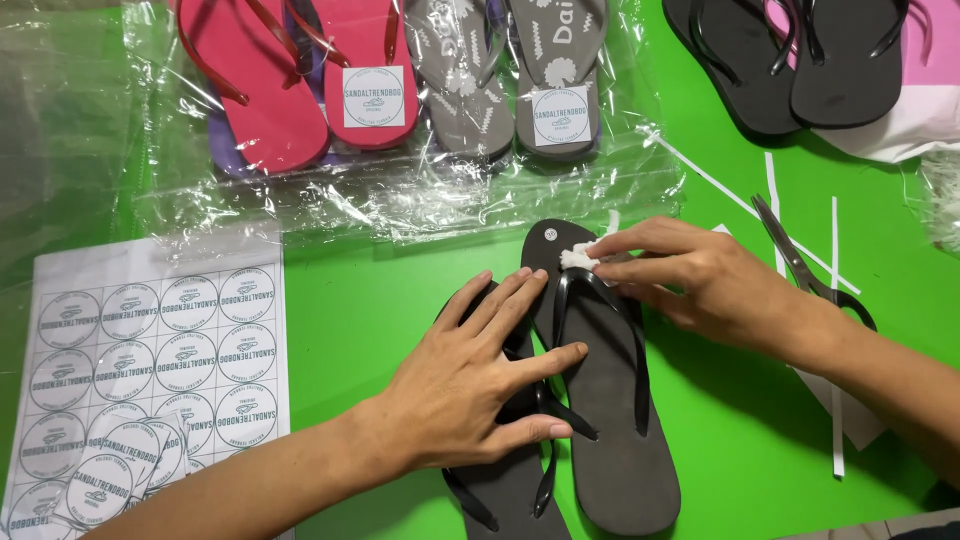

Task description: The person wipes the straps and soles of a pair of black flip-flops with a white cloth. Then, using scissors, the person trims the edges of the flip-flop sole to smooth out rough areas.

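The left hand (470, 375) is lying open and flat, fingers spread, pressing down on a pair of black flip-flops (600, 400) that are lying side by side near the middle of the green counter (360, 300). Its fingers are resting across the straps where the two flip-flops are meeting. The right hand (690, 280) is reaching in from the right and pinching a small white wad (578, 257), perhaps cloth or tissue, between thumb and fingertips, holding it against the toe end of the right flip-flop. Just beside that hand's wrist, a pair of scissors (805, 265) is lying on the counter among thin white paper strips (835, 300). To the left, a sheet of round stickers (150, 340) is sitting near the left forearm. Along the far edge, red flip-flops (290, 80) and grey flip-flops (510, 80) are lying inside clear plastic bags (400, 190), and another black pair (790, 60) is resting at the far right corner.
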